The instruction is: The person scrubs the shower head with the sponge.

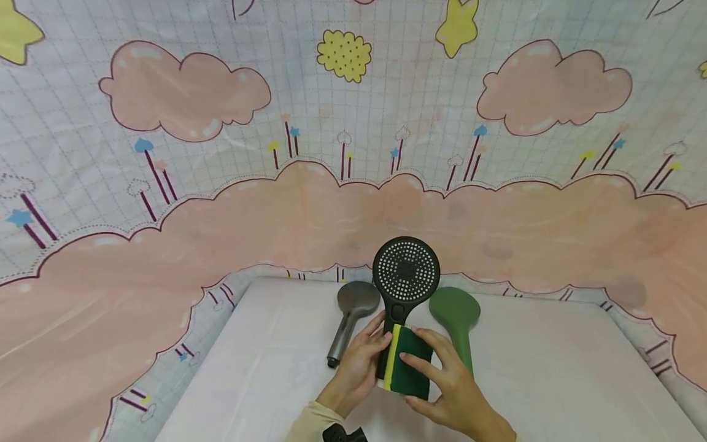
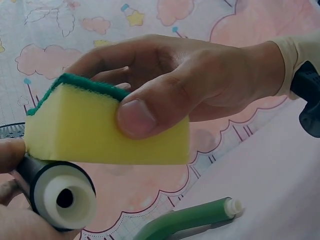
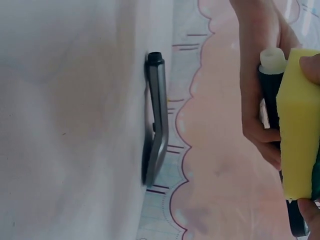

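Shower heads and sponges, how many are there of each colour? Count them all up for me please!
Black shower head: 1
Grey shower head: 1
Green shower head: 1
Yellow-and-green sponge: 1
Total: 4 things

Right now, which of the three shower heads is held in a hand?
The black shower head, in the left hand; the gray one and green one lie on the table.
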Available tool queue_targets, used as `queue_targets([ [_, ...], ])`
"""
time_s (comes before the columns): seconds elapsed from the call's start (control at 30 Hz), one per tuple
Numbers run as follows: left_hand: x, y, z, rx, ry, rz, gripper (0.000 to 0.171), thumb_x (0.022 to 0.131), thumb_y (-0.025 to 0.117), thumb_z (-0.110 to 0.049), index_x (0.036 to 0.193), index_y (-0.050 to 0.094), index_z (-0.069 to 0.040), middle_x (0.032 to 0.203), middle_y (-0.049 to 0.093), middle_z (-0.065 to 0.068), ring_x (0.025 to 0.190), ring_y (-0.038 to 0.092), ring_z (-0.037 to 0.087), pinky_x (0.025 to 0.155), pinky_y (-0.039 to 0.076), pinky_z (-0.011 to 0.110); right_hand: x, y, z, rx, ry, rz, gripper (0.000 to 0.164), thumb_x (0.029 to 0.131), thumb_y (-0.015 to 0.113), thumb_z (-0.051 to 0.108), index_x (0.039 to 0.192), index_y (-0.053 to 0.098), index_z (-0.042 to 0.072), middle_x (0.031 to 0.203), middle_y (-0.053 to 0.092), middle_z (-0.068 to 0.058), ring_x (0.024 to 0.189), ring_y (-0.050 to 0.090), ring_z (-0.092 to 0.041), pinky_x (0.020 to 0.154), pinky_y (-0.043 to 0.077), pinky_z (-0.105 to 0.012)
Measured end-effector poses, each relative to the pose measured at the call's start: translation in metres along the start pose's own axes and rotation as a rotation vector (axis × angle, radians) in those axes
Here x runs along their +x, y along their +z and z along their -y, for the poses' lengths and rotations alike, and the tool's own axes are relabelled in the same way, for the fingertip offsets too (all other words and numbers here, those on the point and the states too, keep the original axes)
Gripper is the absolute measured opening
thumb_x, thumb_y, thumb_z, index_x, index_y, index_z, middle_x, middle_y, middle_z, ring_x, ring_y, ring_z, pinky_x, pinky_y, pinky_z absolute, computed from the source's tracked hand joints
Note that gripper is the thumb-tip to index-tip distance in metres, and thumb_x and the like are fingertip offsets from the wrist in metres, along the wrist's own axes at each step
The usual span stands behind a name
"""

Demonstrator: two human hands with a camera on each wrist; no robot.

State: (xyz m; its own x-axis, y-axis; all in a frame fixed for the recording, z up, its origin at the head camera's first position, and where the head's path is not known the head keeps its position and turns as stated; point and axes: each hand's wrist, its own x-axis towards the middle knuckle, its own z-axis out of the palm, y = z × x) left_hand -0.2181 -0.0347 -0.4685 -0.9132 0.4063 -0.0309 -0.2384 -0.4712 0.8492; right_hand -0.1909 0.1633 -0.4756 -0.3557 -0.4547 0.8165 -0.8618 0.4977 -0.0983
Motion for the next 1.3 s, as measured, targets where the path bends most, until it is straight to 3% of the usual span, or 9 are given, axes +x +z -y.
queue_targets([
  [0.3,0.001,0.002,0.004,0.01,-0.013,0.005,0.059,0.104,0.046,-0.029,0.157,0.022,-0.017,0.157,0.035,0.008,0.142,0.036,0.018,0.121,0.024,0.041,0.004,-0.004,-0.002,-0.002,0.031,0.018,0.05,0.089,0.065,0.054,0.123,0.067,0.018,0.138,0.051,-0.023,0.129,0.045,-0.031,0.119,0.021,-0.019],
  [0.6,0.001,0.004,0.005,-0.013,0.02,0.041,0.061,0.103,0.05,-0.019,0.157,0.022,-0.014,0.15,0.041,0.01,0.133,0.046,0.014,0.104,0.044,0.024,0.008,-0.005,-0.011,-0.01,0.086,0.01,0.052,0.086,0.068,0.054,0.124,0.067,0.019,0.141,0.05,-0.021,0.132,0.043,-0.032,0.119,0.02,-0.018],
  [0.87,0.003,0.002,0.006,-0.054,-0.007,0.042,0.06,0.104,0.047,-0.023,0.158,0.019,-0.019,0.161,0.028,0.011,0.145,0.033,0.022,0.118,0.031,0.039,0.006,-0.001,-0.007,0.003,0.097,0.036,0.052,0.087,0.065,0.057,0.125,0.066,0.021,0.141,0.05,-0.02,0.133,0.042,-0.029,0.118,0.019,-0.016],
  [1.1,0.003,0.001,0.008,-0.098,-0.022,0.052,0.055,0.106,0.041,-0.022,0.157,0.022,-0.02,0.159,0.03,0.011,0.143,0.036,0.022,0.116,0.033,0.042,0.003,-0.001,-0.005,0.01,0.083,0.039,0.05,0.087,0.066,0.055,0.124,0.067,0.021,0.14,0.05,-0.021,0.132,0.043,-0.029,0.118,0.02,-0.015],
  [1.3,0.008,-0.002,0.011,-0.069,0.008,0.101,0.053,0.105,0.043,-0.018,0.152,0.026,0.0,0.146,0.047,0.009,0.134,0.045,0.017,0.111,0.04,0.034,0.001,-0.004,-0.007,0.015,0.087,0.044,0.051,0.086,0.068,0.055,0.124,0.066,0.021,0.142,0.049,-0.02,0.132,0.044,-0.028,0.118,0.021,-0.016],
])
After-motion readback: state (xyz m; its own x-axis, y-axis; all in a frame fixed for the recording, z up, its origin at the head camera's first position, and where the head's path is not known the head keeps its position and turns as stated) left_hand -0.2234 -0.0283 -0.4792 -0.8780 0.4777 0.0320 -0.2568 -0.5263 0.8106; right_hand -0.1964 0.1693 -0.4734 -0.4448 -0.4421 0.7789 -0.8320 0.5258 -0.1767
